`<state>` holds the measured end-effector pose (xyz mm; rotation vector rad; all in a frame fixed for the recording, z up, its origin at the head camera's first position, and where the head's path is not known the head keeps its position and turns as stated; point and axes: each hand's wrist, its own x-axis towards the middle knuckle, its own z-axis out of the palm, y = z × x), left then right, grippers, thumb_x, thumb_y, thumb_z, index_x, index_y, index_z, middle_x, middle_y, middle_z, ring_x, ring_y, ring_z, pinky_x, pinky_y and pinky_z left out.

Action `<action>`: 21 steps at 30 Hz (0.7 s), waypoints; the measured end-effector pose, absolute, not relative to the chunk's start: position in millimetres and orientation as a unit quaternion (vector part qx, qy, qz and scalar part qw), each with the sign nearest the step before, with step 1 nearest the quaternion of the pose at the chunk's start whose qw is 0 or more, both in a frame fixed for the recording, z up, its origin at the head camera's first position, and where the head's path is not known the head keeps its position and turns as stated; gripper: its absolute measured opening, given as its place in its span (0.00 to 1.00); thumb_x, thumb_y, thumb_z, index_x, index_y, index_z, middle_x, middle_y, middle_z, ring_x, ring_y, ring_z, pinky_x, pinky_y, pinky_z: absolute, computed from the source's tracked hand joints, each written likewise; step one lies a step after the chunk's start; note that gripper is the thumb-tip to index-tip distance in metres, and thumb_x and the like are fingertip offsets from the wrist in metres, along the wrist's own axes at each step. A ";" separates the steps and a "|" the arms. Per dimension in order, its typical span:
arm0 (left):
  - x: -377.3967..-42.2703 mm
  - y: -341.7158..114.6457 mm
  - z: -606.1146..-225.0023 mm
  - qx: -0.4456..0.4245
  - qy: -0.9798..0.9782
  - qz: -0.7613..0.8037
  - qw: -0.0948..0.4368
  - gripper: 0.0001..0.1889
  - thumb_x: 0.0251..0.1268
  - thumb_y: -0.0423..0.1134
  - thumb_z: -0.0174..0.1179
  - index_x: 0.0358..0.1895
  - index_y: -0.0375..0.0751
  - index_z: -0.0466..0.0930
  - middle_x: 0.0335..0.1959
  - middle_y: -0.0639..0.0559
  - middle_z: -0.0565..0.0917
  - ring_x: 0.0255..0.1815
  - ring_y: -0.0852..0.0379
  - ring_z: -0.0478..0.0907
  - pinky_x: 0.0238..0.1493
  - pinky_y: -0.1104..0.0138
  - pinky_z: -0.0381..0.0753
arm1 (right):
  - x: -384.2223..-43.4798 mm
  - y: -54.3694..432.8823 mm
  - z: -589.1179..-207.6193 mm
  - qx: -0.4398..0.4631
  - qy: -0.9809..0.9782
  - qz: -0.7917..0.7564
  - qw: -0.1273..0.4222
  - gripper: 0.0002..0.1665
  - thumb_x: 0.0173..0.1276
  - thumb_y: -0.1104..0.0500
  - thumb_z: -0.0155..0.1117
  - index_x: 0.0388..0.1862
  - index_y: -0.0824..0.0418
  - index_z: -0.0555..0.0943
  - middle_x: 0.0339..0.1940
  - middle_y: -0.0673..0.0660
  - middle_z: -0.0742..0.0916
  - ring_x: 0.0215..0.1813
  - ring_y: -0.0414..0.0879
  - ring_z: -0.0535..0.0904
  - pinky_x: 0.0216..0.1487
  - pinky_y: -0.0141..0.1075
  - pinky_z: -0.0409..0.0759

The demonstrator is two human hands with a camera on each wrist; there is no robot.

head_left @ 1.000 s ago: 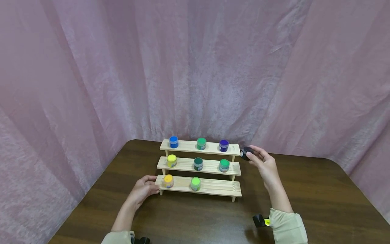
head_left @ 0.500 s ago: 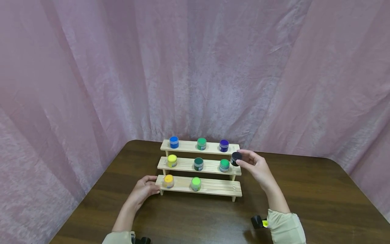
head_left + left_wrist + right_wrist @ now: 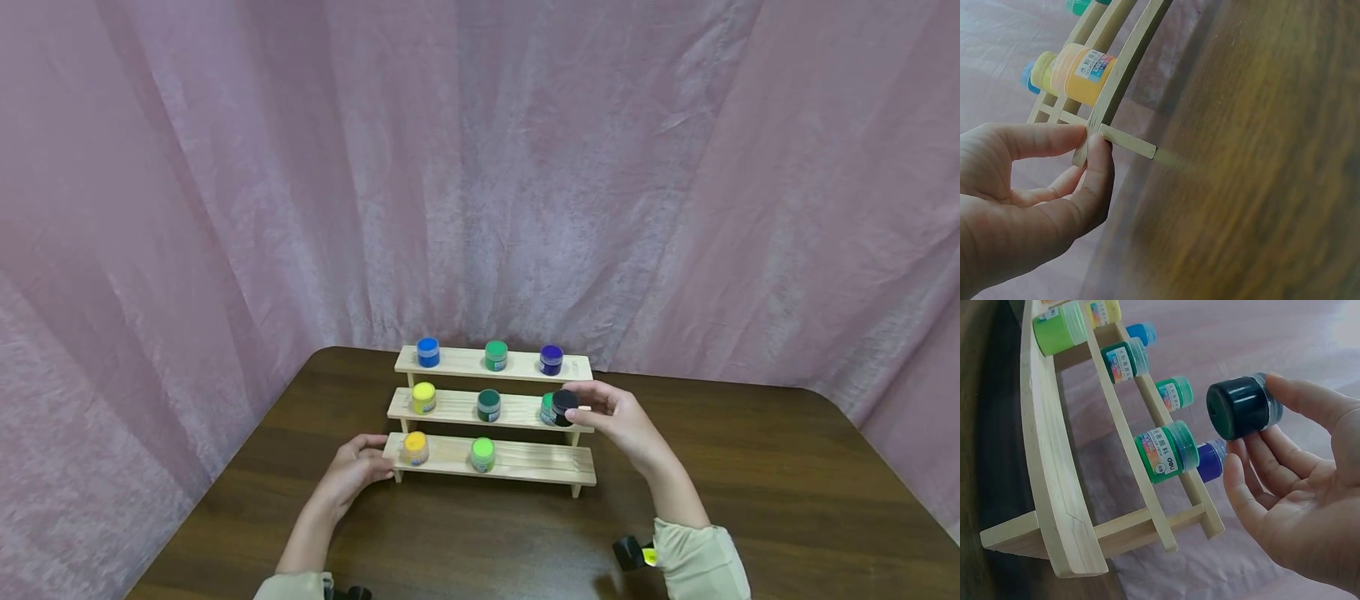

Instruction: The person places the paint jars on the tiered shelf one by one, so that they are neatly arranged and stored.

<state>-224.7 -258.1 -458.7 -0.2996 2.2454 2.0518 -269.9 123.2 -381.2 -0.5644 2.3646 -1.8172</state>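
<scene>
My right hand [image 3: 619,420] pinches a black paint jar [image 3: 1244,407] between thumb and fingers. In the head view that jar partly covers a green paint jar [image 3: 1166,451] on the middle tier; the right wrist view shows the two apart. My left hand [image 3: 356,472] pinches the left end of the bottom tier of a three-tier wooden rack [image 3: 536,461]. Beside those fingers stands an orange-yellow jar [image 3: 1083,74], with a light green jar [image 3: 482,454] farther right on that tier.
A yellow jar [image 3: 423,398] and a dark green jar [image 3: 488,405] share the middle tier. Blue [image 3: 428,352], green [image 3: 496,356] and purple [image 3: 551,360] jars line the top tier. The brown wooden table [image 3: 480,542] meets a pink curtain [image 3: 480,183] behind.
My right hand has carried the black jar left and slightly down, from beside the rack's right end to in front of the middle tier's green jar. My left hand keeps its hold.
</scene>
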 end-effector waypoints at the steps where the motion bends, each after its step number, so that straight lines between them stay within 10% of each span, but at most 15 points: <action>1: -224.6 -257.9 -458.7 -0.099 0.734 0.670 0.042 0.27 0.59 0.23 0.56 0.63 0.22 0.62 0.38 0.42 0.81 0.32 0.59 0.79 0.37 0.71 0.83 | -270.2 123.5 -381.6 -0.189 0.778 -0.597 0.060 0.27 0.64 0.61 0.67 0.60 0.71 0.75 0.44 0.50 0.85 0.41 0.36 0.81 0.44 0.29 0.81; 21: -224.7 -257.7 -459.0 -0.097 0.733 0.672 0.039 0.27 0.59 0.23 0.56 0.63 0.22 0.62 0.38 0.43 0.82 0.32 0.60 0.79 0.37 0.72 0.83 | -280.5 126.3 -398.9 -0.274 0.790 -0.525 0.160 0.26 0.60 0.62 0.71 0.55 0.72 0.76 0.47 0.62 0.85 0.48 0.40 0.80 0.49 0.29 0.81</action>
